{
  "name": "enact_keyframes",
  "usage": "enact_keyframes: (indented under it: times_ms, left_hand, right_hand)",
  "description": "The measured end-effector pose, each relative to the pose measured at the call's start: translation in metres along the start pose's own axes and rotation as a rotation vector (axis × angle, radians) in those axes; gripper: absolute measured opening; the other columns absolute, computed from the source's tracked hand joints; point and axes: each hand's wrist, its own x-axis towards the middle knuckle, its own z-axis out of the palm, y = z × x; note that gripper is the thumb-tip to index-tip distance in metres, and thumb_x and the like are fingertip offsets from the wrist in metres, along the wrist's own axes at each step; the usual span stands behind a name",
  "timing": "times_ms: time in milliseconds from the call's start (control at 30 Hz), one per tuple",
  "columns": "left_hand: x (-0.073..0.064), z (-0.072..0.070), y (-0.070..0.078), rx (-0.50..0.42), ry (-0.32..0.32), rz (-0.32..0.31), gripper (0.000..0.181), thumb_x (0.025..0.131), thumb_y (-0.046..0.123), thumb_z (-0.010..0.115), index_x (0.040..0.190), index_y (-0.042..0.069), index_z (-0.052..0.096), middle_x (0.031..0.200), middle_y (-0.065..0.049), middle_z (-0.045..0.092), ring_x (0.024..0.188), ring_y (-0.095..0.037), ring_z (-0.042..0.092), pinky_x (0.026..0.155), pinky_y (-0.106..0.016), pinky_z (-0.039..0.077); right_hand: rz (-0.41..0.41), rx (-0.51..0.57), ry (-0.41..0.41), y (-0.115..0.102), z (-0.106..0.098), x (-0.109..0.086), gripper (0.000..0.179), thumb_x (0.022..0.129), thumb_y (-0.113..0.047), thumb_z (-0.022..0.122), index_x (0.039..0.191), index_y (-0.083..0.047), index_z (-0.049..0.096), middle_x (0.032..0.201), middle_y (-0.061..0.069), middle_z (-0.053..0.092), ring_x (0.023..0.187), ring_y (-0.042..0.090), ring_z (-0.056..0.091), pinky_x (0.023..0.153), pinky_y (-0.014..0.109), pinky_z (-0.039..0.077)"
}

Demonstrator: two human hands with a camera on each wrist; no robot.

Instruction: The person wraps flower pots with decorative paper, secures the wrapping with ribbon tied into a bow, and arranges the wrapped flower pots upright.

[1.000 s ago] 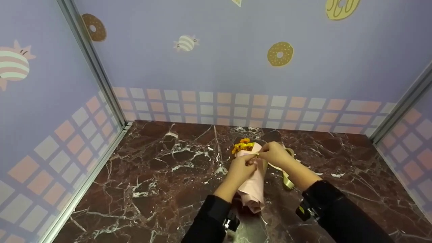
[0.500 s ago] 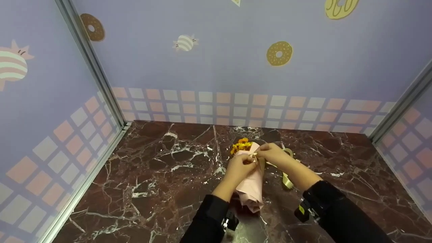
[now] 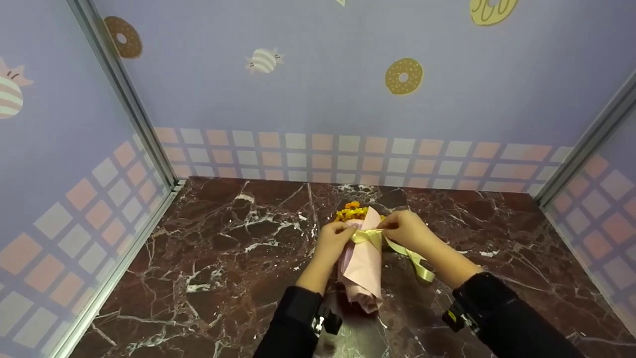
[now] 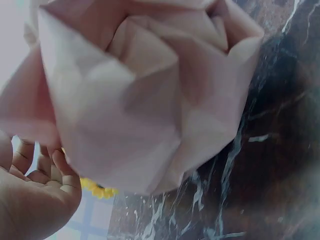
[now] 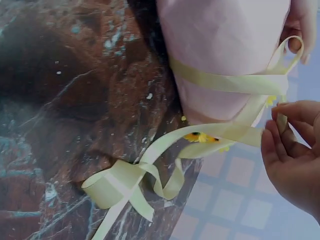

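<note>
A bouquet of yellow-orange flowers [image 3: 352, 212] lies on the table, rolled in pink wrapping paper [image 3: 365, 273]. Around the paper, just below the flowers, runs a pale yellow ribbon [image 3: 366, 236]. My left hand [image 3: 332, 243] is at the bouquet's left side, pinching the ribbon with thumb and forefinger; in the right wrist view a small ribbon loop shows by its fingers. From the right, my right hand [image 5: 295, 150] pinches another part of the ribbon between thumb and fingers. In the left wrist view, crumpled paper hides the ribbon from my left hand [image 4: 42, 185].
Loose ribbon ends [image 5: 115, 182] trail and curl on the dark red marble table [image 3: 238, 278] right of the bouquet. Patterned lilac wall panels [image 3: 318, 99] close off the back and both sides. Each wrist wears a small black camera [image 3: 330, 320].
My hands have moved apart, the left one leftward, drawing the ribbon out between them across the paper. More of the ribbon band now shows. The head view has shifted slightly.
</note>
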Motion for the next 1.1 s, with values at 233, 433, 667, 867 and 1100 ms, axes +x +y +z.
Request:
enact_keyframes:
  times_ms: [233,433,667,867,1100]
  left_hand:
    - [0.003,-0.012,0.002,0.014,-0.027,-0.045,0.025,0.090,0.022,0.071,0.077,0.003,0.066,0.068,0.001,0.056,0.061,-0.012,0.048,0.055,-0.024,0.042]
    - [0.005,-0.020,0.007,-0.029,-0.053,-0.042,0.023,0.090,0.021,0.072,0.074,0.006,0.063,0.067,0.001,0.053,0.059,-0.011,0.045,0.054,-0.022,0.038]
    - [0.010,-0.029,0.016,0.006,-0.084,-0.020,0.020,0.090,0.017,0.071,0.079,0.002,0.066,0.070,0.000,0.057,0.064,-0.012,0.049,0.059,-0.026,0.043]
    - [0.016,-0.041,0.017,0.011,-0.132,-0.036,0.016,0.089,0.015,0.073,0.088,0.000,0.066,0.073,0.001,0.057,0.068,-0.011,0.051,0.063,-0.024,0.045]
    - [0.020,-0.057,0.017,-0.008,-0.267,-0.030,0.022,0.088,0.007,0.072,0.104,-0.006,0.064,0.067,0.000,0.053,0.057,-0.010,0.048,0.053,-0.021,0.041]
  right_hand:
    - [0.046,-0.004,0.015,-0.001,0.001,-0.006,0.007,0.089,-0.006,0.069,0.088,-0.004,0.076,0.076,0.004,0.068,0.065,0.015,0.059,0.058,0.030,0.049]
    - [0.062,0.050,0.020,-0.002,0.004,-0.009,0.007,0.089,-0.007,0.069,0.088,-0.002,0.075,0.079,0.006,0.070,0.067,0.018,0.064,0.058,0.029,0.051]
    - [0.064,0.095,0.065,0.001,0.007,-0.012,0.009,0.090,-0.008,0.069,0.088,-0.001,0.075,0.081,0.011,0.070,0.065,0.012,0.056,0.060,0.029,0.048]
    - [0.095,0.162,0.062,0.004,0.007,-0.015,0.010,0.090,-0.007,0.069,0.091,0.001,0.074,0.070,0.008,0.066,0.056,0.012,0.058,0.053,0.030,0.050]
    - [0.098,0.162,0.083,0.007,0.002,-0.017,0.012,0.091,-0.010,0.069,0.094,0.000,0.075,0.069,0.004,0.065,0.055,0.015,0.054,0.050,0.025,0.044]
